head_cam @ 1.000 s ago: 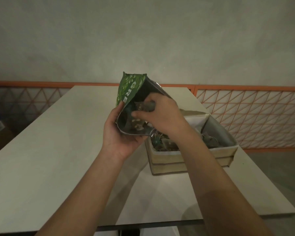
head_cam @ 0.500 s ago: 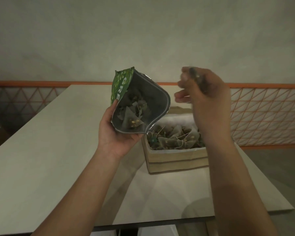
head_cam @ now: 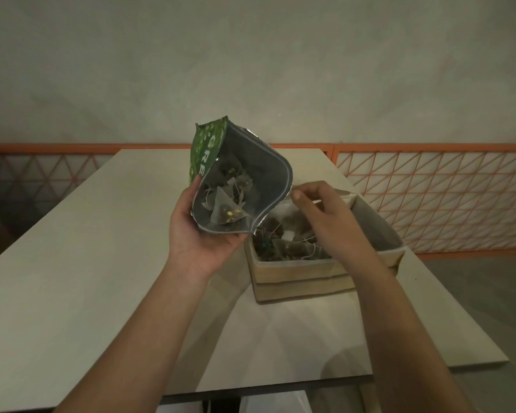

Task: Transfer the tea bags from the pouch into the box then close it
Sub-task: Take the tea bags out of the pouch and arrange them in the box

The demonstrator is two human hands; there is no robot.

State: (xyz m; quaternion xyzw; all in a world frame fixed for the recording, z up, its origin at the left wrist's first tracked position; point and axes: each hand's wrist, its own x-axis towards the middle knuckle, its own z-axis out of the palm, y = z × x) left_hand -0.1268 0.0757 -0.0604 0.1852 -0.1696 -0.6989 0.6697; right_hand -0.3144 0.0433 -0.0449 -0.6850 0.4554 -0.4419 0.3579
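Foil-lined, the green printed stand-up pouch (head_cam: pixel 218 156) is being gripped at its lower edge by the left hand (head_cam: pixel 200 231), mouth tilted open toward the camera. Pale pyramid tea bags (head_cam: pixel 225 208) are lying loose inside it, just left of and slightly below the right hand (head_cam: pixel 325 216), the nearer free one. Its fingers (head_cam: pixel 303 193) are curling loosely beside the pouch rim, apparently empty; contact unclear. Below it, the tan cardboard box (head_cam: pixel 298 278) is sitting open on the pale table (head_cam: pixel 72 278), holding more tea bags. Nothing is blocking the pouch mouth.
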